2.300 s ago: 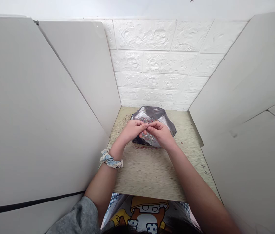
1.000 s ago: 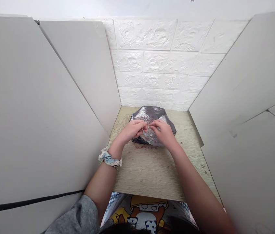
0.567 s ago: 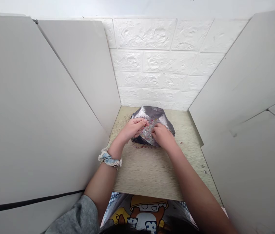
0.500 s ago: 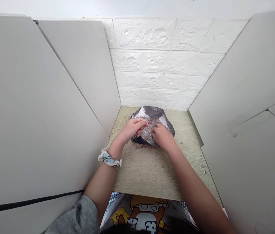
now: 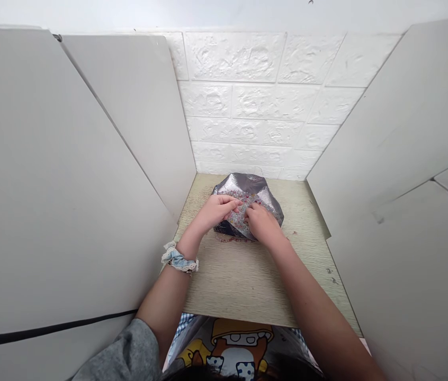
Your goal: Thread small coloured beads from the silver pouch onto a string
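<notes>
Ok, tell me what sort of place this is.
Probably a small indoor work nook: a wood-grain tabletop, a white brick-patterned wall behind it, and plain pale panels on both sides.

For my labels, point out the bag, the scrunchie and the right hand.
Bag (image 5: 247, 183): head view, bare far side.
Scrunchie (image 5: 179, 259): head view, middle of its blue cloth.
Right hand (image 5: 262, 221): head view, back of hand.

Both hands (image 5: 219, 209) (image 5: 262, 222) over colourful beads (image 5: 240, 218)

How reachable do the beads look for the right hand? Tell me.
Likely yes: the right hand is at the beads in the silvery bag, nothing visible between them, the left hand to one side.
</notes>
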Demonstrator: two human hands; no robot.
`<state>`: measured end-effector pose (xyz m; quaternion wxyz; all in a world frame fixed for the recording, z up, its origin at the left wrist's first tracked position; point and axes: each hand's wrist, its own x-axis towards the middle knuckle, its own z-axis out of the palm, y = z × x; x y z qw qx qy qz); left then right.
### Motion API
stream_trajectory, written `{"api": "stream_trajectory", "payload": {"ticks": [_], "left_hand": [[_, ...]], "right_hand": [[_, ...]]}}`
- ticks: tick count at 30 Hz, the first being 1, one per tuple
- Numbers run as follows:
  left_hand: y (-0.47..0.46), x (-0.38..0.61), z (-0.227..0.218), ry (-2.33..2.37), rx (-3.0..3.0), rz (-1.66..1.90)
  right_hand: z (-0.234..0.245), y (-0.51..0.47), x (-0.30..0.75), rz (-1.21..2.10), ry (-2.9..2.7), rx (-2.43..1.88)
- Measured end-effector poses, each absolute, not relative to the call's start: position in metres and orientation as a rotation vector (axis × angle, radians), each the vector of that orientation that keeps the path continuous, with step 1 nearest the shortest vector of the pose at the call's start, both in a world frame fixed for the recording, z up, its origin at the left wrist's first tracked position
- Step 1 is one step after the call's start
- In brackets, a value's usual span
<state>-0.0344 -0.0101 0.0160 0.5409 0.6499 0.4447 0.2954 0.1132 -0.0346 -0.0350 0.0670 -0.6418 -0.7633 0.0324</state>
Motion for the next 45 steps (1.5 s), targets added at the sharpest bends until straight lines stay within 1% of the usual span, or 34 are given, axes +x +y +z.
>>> {"api": "stream_trajectory", "payload": {"ticks": [8, 14, 30, 38, 45], "left_hand": [[-0.010, -0.036, 0.016, 1.068, 1.608, 0.685], [-0.011, -0.035, 0.016, 1.038, 1.567, 0.686], [-0.011, -0.035, 0.017, 1.027, 1.588, 0.643], [-0.009, -0.034, 0.012, 1.060, 1.612, 0.651], [-0.010, -0.034, 0.014, 1.085, 1.673, 0.640]], "right_hand": [[-0.038, -0.031, 0.117, 0.239, -2.279, -1.872], [-0.036, -0.034, 0.111, 0.216, -2.279, -1.795], [-0.040, -0.033, 0.106, 0.185, -2.251, -1.786], [-0.037, -0.033, 0.106, 0.118, -2.339, -1.816], [-0.038, -0.033, 0.105, 0.133, -2.309, -1.806]]}}
